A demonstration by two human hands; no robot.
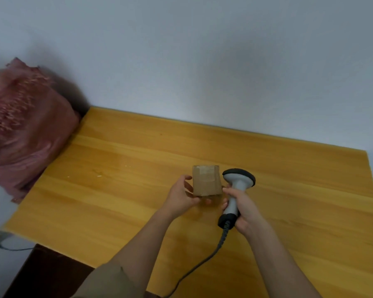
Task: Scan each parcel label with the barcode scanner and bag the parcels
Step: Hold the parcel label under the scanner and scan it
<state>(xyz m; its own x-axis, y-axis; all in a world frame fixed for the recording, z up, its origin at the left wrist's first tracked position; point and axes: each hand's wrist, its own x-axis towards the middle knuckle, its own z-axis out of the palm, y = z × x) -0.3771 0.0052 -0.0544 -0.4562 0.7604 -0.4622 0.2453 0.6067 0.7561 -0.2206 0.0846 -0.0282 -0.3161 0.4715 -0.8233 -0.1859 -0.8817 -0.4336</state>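
Meanwhile, a left hand (pixel 182 195) cradles a small cardboard parcel (pixel 206 180) above the table (pixel 121 168), seemingly steadying it for the barcode scanner (pixel 235 194) gripped in the right hand (pixel 244 208).

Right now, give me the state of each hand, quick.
Left hand: holding the small cardboard box, fingers curled under and around it.
Right hand: gripping the handle of the barcode scanner.

Parcel (pixel 206 180) left of scanner (pixel 237 190), above table (pixel 116 168).
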